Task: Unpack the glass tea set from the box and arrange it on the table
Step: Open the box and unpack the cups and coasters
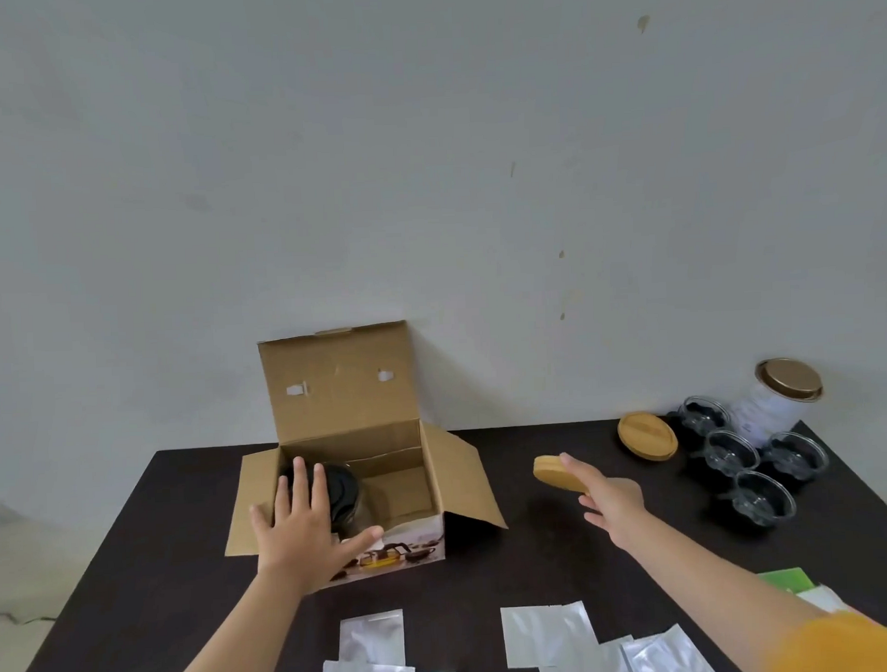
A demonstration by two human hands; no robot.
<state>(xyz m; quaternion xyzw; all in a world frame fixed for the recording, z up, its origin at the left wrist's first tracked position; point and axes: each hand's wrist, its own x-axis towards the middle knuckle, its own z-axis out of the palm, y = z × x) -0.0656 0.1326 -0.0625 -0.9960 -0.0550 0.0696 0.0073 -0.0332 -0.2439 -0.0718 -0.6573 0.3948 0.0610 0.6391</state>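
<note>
Open cardboard box (355, 469) at table (539, 548) centre, glass teapot (344, 495) inside; left hand (300, 529), fingers spread, rests over the box's near-left edge; right hand (605, 496) grips a wooden coaster (554, 472); four glass cups (748, 468) far right.

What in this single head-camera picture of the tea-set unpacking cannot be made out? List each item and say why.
- Teapot in the box, head view: left hand and box wall cover much of it.
- Wooden disc: right hand covers its near part.
- White tin label: too small.
- Foil packets: cut off by the bottom edge.
</note>
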